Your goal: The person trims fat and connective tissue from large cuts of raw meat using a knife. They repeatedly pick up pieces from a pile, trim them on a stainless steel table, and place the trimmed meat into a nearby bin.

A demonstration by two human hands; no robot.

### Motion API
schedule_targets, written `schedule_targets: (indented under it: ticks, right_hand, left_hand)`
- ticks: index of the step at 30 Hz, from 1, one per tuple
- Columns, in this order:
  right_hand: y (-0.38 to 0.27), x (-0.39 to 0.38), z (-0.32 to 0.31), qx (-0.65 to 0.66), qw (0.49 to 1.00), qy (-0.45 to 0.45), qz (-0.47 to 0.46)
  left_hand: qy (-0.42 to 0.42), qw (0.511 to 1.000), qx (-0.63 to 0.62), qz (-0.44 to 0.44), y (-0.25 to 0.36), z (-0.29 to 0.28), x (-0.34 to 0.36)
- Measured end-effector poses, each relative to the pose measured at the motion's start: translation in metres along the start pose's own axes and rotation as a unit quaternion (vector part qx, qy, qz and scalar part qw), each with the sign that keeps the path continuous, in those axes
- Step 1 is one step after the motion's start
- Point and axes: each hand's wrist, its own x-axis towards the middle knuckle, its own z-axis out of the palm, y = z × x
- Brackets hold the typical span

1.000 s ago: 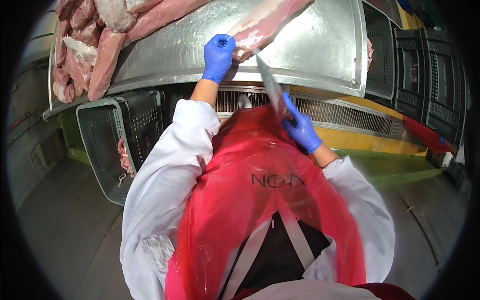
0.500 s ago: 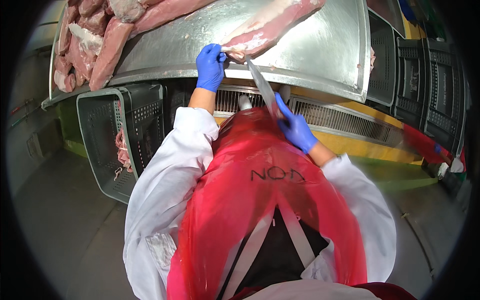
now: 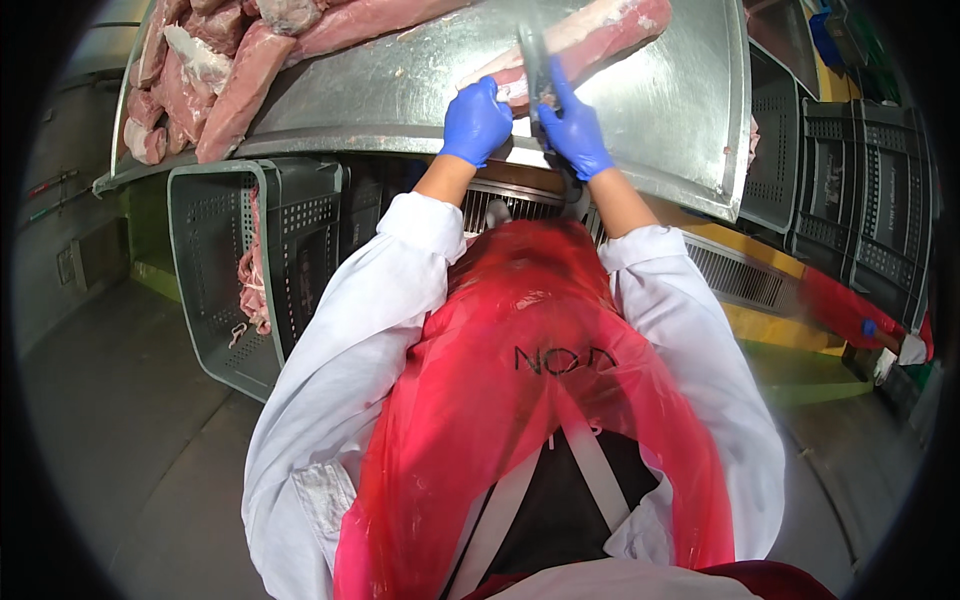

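Note:
A long pale-pink piece of meat, shaped like a pork loin (image 3: 610,42), lies slantwise on the steel table (image 3: 390,100), its near end towards me. My left hand (image 3: 477,125), in a blue glove, is closed on that near end; the fingertips are partly hidden. In my right hand (image 3: 577,128), also blue-gloved, is a knife (image 3: 535,60), its handle mostly covered by the fingers. The blade is blurred and points away from me, across or just above the loin's near part. Whether it touches the meat I cannot tell.
A pile of meat pieces (image 3: 235,90) covers the table's left end. Below stands a grey perforated crate (image 3: 205,320) with meat scraps (image 3: 254,285) inside. Dark crates (image 3: 830,190) stand at the right, beyond the table edge. Another person's red apron (image 3: 845,305) shows at far right.
My right hand has risen from below the table edge to the loin, turning the knife's blade away from me. My left hand, still at the meat's near end, appears farther right, as the view has shifted.

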Motion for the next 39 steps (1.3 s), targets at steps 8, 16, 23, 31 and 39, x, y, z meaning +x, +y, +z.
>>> schedule_targets:
  ticks: [8,16,23,31,39]
  right_hand:
    - [0.034,-0.124,0.011,-0.098,0.984,-0.1,-0.109]
    - [0.016,-0.086,-0.011,-0.131,0.983,-0.022,-0.13]
    - [0.032,-0.079,0.027,-0.151,0.973,-0.084,-0.151]
    - [-0.034,0.013,0.079,-0.104,0.984,-0.139,-0.03]
    - [-0.012,-0.013,-0.054,-0.034,0.997,-0.061,-0.013]
  left_hand:
    - [0.016,0.913,-0.391,-0.114,-0.051,0.028,-0.009]
    - [0.014,0.711,-0.674,-0.202,-0.057,0.004,-0.025]
    - [0.025,0.767,-0.626,-0.14,-0.058,0.004,-0.023]
    - [0.039,0.758,-0.651,-0.016,-0.034,-0.051,-0.026]
    - [0.36,0.838,-0.386,-0.142,-0.07,-0.319,-0.13]
